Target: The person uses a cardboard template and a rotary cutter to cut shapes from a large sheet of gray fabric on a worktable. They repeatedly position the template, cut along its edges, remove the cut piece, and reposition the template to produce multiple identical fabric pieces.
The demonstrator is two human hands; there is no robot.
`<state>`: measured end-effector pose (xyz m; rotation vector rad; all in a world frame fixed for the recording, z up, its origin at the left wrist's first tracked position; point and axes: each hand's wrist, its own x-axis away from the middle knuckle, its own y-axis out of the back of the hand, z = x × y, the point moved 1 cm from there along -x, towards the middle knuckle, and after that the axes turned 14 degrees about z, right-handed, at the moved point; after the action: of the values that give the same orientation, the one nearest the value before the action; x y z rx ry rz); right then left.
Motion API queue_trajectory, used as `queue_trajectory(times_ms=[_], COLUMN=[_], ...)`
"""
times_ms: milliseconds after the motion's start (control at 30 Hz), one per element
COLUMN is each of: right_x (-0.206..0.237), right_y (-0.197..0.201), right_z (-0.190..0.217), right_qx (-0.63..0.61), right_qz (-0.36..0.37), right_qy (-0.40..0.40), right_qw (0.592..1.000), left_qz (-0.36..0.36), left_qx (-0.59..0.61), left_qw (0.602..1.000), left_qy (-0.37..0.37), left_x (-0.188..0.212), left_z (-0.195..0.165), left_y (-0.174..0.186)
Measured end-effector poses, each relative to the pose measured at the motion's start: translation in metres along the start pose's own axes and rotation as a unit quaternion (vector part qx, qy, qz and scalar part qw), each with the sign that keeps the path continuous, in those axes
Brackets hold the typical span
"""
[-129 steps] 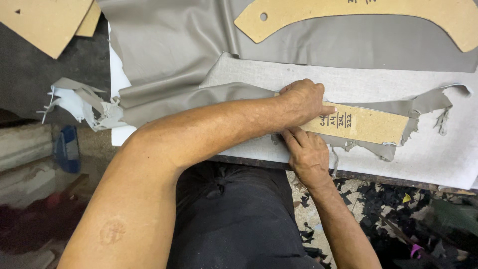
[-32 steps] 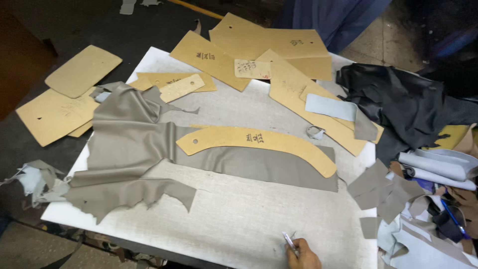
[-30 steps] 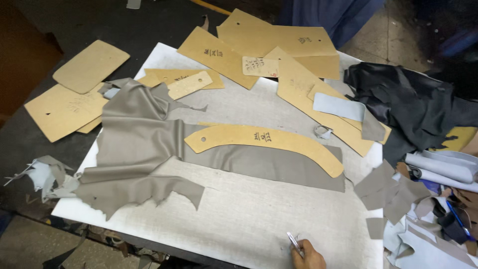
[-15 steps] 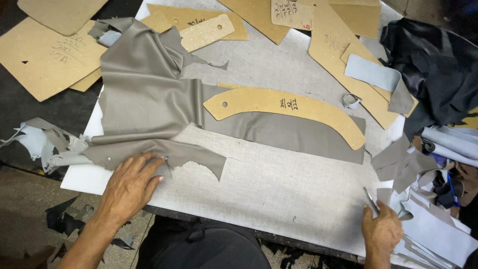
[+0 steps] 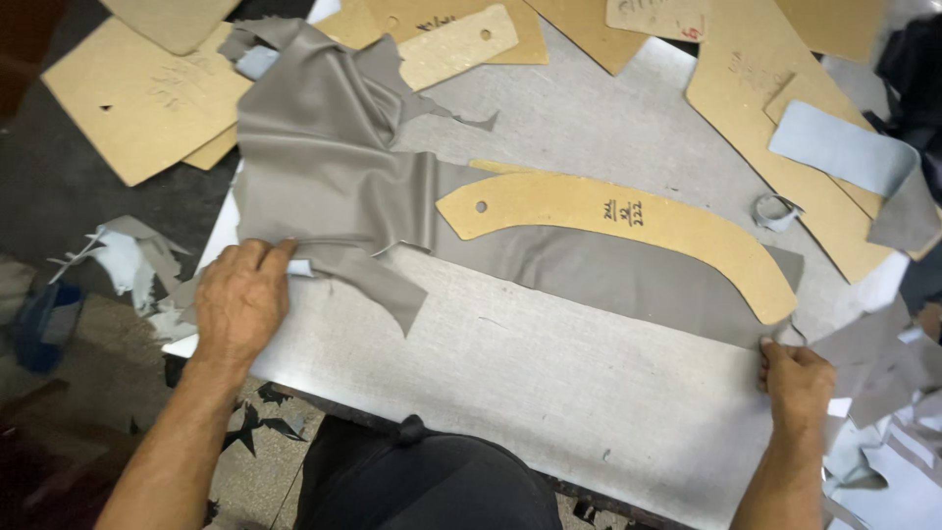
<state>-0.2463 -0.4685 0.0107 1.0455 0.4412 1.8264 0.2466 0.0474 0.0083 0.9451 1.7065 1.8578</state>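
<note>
My left hand (image 5: 240, 304) pinches ragged edge of grey leather sheet (image 5: 343, 186); right hand (image 5: 797, 383) grips far corner, tensioning it flat under curved tan cardboard pattern (image 5: 628, 224).

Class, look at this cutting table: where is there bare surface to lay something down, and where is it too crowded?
The widest bare patch of the grey board lies between the left hand and right hand, below the grey leather and the curved template. A smaller gap sits above that template. The top and right edges are crowded with cardboard patterns.
</note>
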Motion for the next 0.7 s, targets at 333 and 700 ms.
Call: queue_trajectory(times_ms=[333,700], right_x=[0.039,0.127], right_y=[0.012,-0.005], right_z=[-0.063,-0.120], right_qx=[-0.185,0.167], right_qz=[0.010,-0.070], right_qy=[0.035,0.027], right_qw=[0.982,0.983], left_qz=[0.010,0.139], left_qx=[-0.176,-0.090], left_qw=[0.981,0.982], left_qy=[0.078,0.093], left_x=[0.041,0.117], left_z=[0.058,0.038], left_y=[0.094,0.033])
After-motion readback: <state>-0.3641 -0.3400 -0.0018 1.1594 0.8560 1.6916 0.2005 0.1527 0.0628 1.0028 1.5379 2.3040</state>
